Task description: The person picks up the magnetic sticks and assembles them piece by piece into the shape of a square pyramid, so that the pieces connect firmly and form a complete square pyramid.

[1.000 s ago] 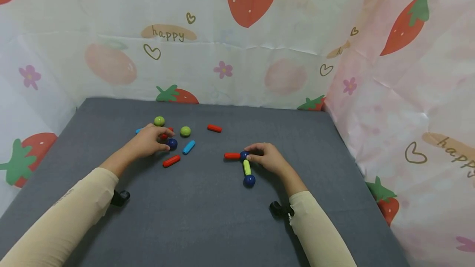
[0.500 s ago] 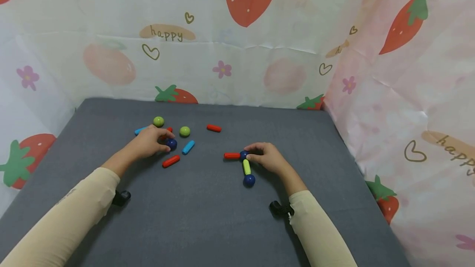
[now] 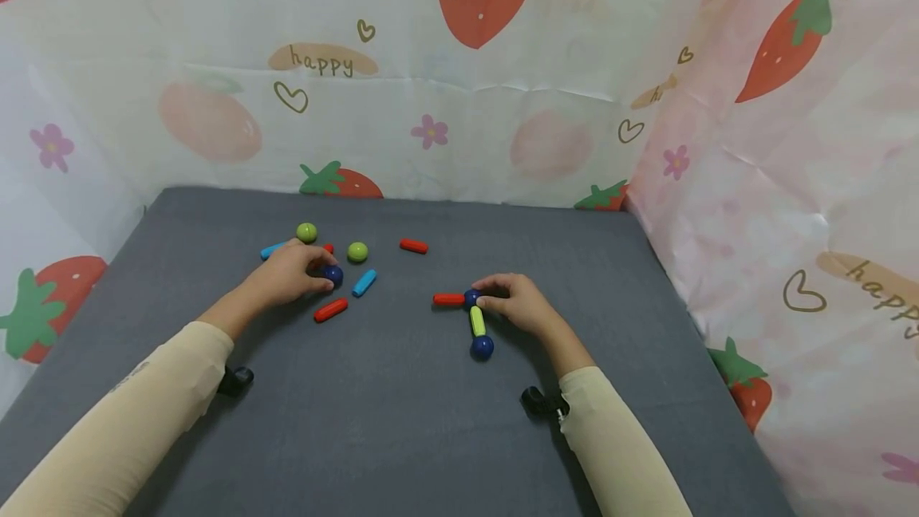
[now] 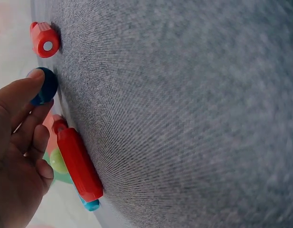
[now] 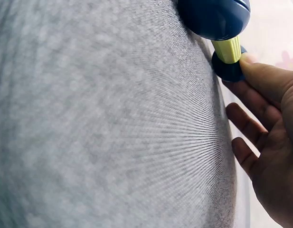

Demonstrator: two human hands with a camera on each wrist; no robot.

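My left hand (image 3: 287, 276) pinches a loose blue ball (image 3: 333, 275); my right hand (image 3: 518, 305) seemingly pinches the joint ball (image 3: 471, 299). The backdrop (image 3: 459, 70) reads "happy".

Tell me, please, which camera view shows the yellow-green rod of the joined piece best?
The head view: the yellow-green rod shows whole, between two blue balls by the right hand. The right wrist view shows only a short stretch; the left wrist view shows none of it.
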